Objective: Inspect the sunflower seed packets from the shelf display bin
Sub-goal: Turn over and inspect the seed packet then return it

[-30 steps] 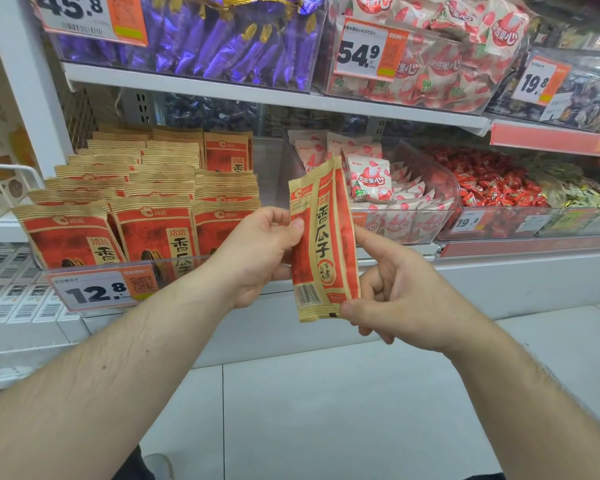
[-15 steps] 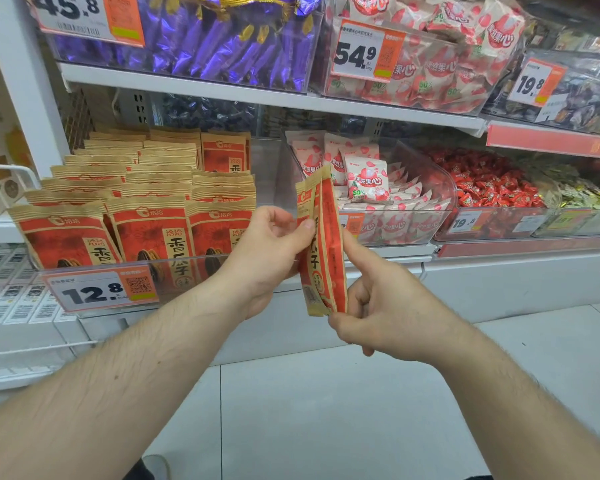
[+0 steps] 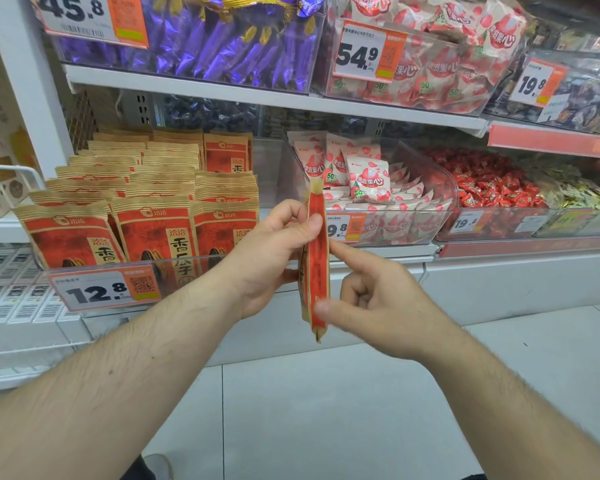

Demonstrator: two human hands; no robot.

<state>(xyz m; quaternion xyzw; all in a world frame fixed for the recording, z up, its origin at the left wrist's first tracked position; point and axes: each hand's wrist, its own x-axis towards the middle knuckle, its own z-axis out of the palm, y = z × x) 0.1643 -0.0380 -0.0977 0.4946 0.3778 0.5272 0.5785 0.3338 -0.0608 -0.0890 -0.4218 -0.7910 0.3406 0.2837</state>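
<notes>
Mid-inspection: one seed packet (image 3: 315,261) is out of the bin and held up in front of the shelf, edge-on to the camera, so only its thin red-and-tan side shows, no face readable. Left hand (image 3: 267,258) pinches the upper part, thumb on the near side close to the top seal, fingers curled behind. Right hand (image 3: 371,299) pinches the lower part, thumb against the near bottom edge, index finger stretched up toward the packet's middle, other fingers curled in; whether the index tip actually touches the packet, can't tell. So both hands are closed on the same packet, upright, slightly tilted. The rest of the packets (image 3: 153,223) sit upright in rows in the clear bin (image 3: 201,263) on the lower left shelf, behind the 12.8 price tag (image 3: 103,289); the held one is just right of that bin, in front of the white-and-pink candy bin (image 3: 444,216). My read: the step in hand is turning the packet to view a face. Next move calls for rotating it until a printed face squares to the eyes, keeping both pinches light so the bag doesn't crease, then returning it to the front row and taking another.
</notes>
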